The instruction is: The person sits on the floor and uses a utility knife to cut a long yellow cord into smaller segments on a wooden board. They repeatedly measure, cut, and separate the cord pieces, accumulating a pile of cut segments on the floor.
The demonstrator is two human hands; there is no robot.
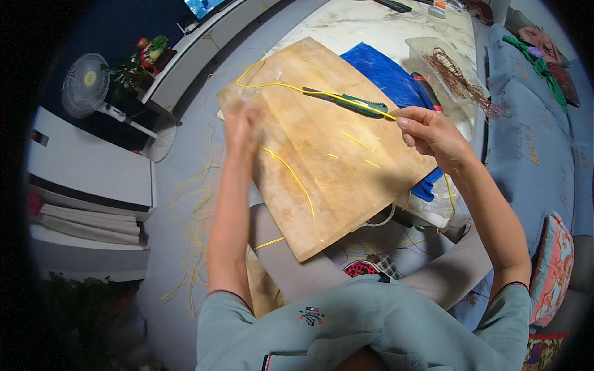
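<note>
My right hand (420,132) pinches a thin yellow wire (287,86) over the right side of a wooden board (297,185). From those fingertips the wire runs left across the board and curls near its far corner. My left hand (243,123) is blurred over the board's left edge; what its fingers do cannot be made out. Below it lies another yellow strand (297,176). A dark green utility knife (362,105), blade extended, lies on the board beneath the held wire. Several short yellow pieces (355,139) are scattered about the board.
Beyond the board, a marble-patterned table (352,23) bears a blue cloth (385,69), a red-and-black handle (427,90) and a clear plastic tray (413,46) with bare copper-coloured wire (457,74). Yellow strands (190,250) litter the floor at left. A blue-covered sofa (524,139) stands right.
</note>
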